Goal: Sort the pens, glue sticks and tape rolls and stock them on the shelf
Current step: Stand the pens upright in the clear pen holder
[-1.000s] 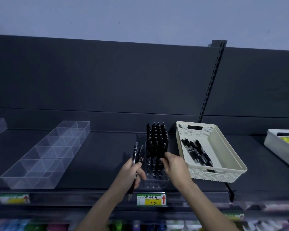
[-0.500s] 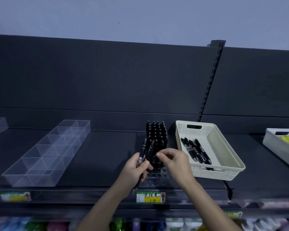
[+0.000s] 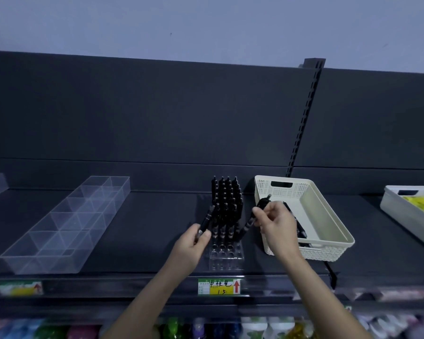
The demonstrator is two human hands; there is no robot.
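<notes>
A clear pen rack (image 3: 227, 255) stands on the dark shelf (image 3: 145, 231), its back rows filled with upright black pens (image 3: 227, 199) and its front holes bare. My left hand (image 3: 191, 245) grips a black pen (image 3: 207, 220) just left of the rack. My right hand (image 3: 277, 226) pinches another black pen (image 3: 251, 220), tilted, between the rack and the cream basket (image 3: 328, 221). More black pens (image 3: 301, 232) lie in that basket, partly hidden behind my right hand.
A clear divided tray (image 3: 66, 226) lies on the shelf at the left. At the far right a white bin (image 3: 402, 211) holds yellow items. A green and yellow price label (image 3: 219, 286) sits on the shelf's front edge. Colourful goods fill the lower shelf.
My right hand took one pen from the bunch in my left hand and drew it right, toward the basket. My left hand now holds one pen beside the rack.
</notes>
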